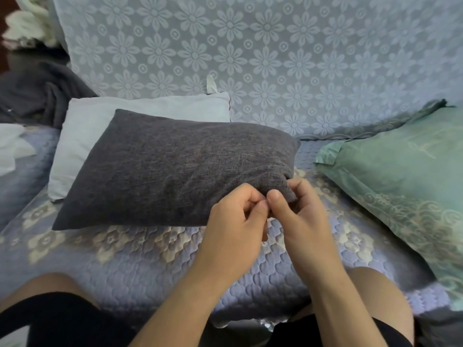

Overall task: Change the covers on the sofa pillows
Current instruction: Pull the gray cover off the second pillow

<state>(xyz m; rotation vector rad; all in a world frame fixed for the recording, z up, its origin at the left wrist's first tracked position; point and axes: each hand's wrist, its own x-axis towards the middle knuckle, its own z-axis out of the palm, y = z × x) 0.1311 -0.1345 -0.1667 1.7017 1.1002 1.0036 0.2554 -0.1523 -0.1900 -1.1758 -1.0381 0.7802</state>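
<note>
Now both hands work at the grey pillow's (175, 166) near corner.
Left hand (233, 221) and right hand (300, 216) pinch its cover edge, fingers curled.

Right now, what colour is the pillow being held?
Dark grey woven pillow, clearest in the head view.

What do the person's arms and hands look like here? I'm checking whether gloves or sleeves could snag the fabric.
Both arms are bare from the wrists to the bottom edge of the picture, with no sleeves in view. The left hand and the right hand wear no gloves, and no rings, watch or bracelets show. Fingernails look short and plain. Black shorts cover the thighs.
</note>
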